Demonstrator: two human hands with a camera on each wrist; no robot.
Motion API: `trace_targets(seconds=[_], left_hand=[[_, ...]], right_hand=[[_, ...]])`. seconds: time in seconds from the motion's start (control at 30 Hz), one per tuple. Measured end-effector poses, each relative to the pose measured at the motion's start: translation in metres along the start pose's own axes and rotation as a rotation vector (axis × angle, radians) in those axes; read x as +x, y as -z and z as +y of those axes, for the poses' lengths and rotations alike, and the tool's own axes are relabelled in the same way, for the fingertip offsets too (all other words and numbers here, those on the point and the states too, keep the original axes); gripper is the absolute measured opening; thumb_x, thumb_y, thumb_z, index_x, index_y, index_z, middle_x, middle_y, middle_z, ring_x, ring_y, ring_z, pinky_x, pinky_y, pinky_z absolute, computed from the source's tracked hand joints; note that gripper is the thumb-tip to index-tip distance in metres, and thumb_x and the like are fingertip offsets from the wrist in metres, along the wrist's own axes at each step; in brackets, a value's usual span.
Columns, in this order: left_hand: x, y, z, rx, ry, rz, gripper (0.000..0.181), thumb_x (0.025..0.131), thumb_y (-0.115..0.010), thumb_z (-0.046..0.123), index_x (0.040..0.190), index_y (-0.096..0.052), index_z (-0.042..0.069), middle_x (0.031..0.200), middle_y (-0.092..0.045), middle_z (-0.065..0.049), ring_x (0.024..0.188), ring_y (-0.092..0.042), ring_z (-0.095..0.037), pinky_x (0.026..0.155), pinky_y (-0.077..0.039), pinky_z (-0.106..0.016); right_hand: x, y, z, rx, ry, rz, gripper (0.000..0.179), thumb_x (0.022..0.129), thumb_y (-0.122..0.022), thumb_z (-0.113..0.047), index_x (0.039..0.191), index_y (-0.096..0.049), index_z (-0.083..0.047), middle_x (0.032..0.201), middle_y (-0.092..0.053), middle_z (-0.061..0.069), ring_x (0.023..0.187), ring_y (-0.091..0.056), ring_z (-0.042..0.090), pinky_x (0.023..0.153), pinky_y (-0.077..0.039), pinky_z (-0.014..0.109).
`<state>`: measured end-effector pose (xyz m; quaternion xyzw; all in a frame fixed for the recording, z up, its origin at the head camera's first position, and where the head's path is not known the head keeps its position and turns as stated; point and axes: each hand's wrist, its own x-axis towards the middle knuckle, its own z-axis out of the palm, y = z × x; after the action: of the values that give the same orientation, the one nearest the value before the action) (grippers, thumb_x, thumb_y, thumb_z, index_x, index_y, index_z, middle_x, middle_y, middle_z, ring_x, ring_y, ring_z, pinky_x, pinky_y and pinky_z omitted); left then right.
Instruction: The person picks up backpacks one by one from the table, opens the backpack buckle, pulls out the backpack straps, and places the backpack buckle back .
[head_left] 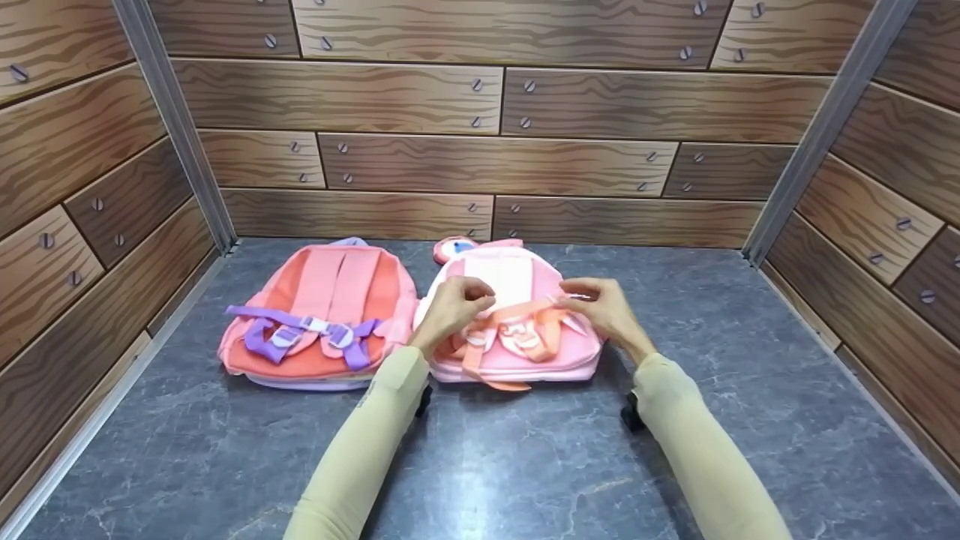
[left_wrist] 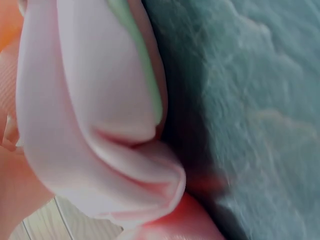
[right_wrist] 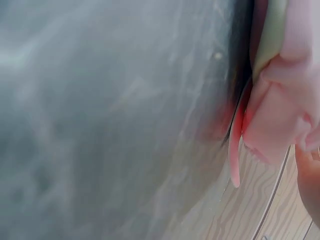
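A pale pink backpack (head_left: 525, 366) lies in front of me, its white and pink shoulder straps facing up. Across its lower part runs an orange strap (head_left: 525, 309) with light buckles (head_left: 517, 330) below it. My right hand (head_left: 609, 309) pinches this strap at its right end. Over the strap's left end is my left hand (head_left: 448, 309), fingers bent and thumb close to them; I cannot tell if it grips the strap. The left wrist view shows the bag's folded pink side (left_wrist: 100, 75), while its other side (right_wrist: 275, 120) fills the right wrist view's edge.
To the left lies a coral backpack (head_left: 300, 371), with a purple strap (head_left: 259, 310) fastened across it by a light buckle (head_left: 319, 325). A round pink piece (head_left: 450, 250) shows behind the pale bag. Wood-patterned walls (head_left: 487, 165) enclose the dark marbled tabletop (head_left: 525, 465).
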<state>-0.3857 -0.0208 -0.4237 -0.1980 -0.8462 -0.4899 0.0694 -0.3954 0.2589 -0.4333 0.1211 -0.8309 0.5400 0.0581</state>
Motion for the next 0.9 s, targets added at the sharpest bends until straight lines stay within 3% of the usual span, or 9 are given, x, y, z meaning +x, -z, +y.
trace_targets(seconds=[0.1,0.27,0.53,0.77,0.9], left_hand=[[-0.001,0.004,-0.001,-0.001,-0.018,0.025,0.013,0.089,-0.069,0.011,0.098,-0.075,0.004,0.090,-0.074,-0.007,0.080,-0.061,-0.012,0.078,-0.050,-0.027],[-0.006,0.013,-0.005,0.009,-0.037,0.050,0.015,0.085,-0.072,0.009,0.099,-0.075,0.002,0.092,-0.075,-0.008,0.081,-0.063,-0.015,0.078,-0.050,-0.029],[-0.017,0.024,-0.009,-0.041,0.040,0.017,0.022,0.082,-0.073,0.007,0.104,-0.075,0.003,0.101,-0.074,-0.011,0.089,-0.061,-0.020,0.080,-0.048,-0.030],[-0.029,0.035,-0.008,-0.050,0.129,-0.015,0.027,0.082,-0.073,0.007,0.109,-0.074,0.004,0.111,-0.072,-0.011,0.108,-0.058,-0.026,0.096,-0.043,-0.041],[-0.036,0.037,-0.009,0.005,0.125,0.012,0.026,0.080,-0.075,0.006,0.106,-0.075,0.005,0.109,-0.072,-0.011,0.104,-0.060,-0.027,0.091,-0.046,-0.037]], right_hand=[[-0.004,0.005,0.001,0.053,-0.016,0.008,0.045,0.082,-0.078,-0.009,0.122,-0.063,0.007,0.121,-0.066,0.024,0.113,-0.063,0.033,0.085,-0.053,0.019],[-0.011,0.013,0.002,0.027,-0.024,0.003,0.041,0.083,-0.077,-0.010,0.121,-0.066,0.003,0.119,-0.067,0.022,0.111,-0.064,0.028,0.084,-0.052,0.018],[-0.024,0.020,0.002,0.049,-0.028,-0.043,0.043,0.084,-0.076,-0.010,0.122,-0.064,0.005,0.122,-0.064,0.025,0.116,-0.060,0.035,0.082,-0.053,0.020],[-0.035,0.023,0.001,-0.011,-0.042,-0.066,0.045,0.083,-0.078,-0.014,0.123,-0.065,0.001,0.119,-0.066,0.021,0.102,-0.060,0.019,0.075,-0.052,0.022],[-0.042,0.024,0.001,-0.011,-0.059,-0.071,0.045,0.082,-0.078,-0.012,0.122,-0.065,0.002,0.121,-0.065,0.022,0.100,-0.059,0.018,0.075,-0.052,0.021]])
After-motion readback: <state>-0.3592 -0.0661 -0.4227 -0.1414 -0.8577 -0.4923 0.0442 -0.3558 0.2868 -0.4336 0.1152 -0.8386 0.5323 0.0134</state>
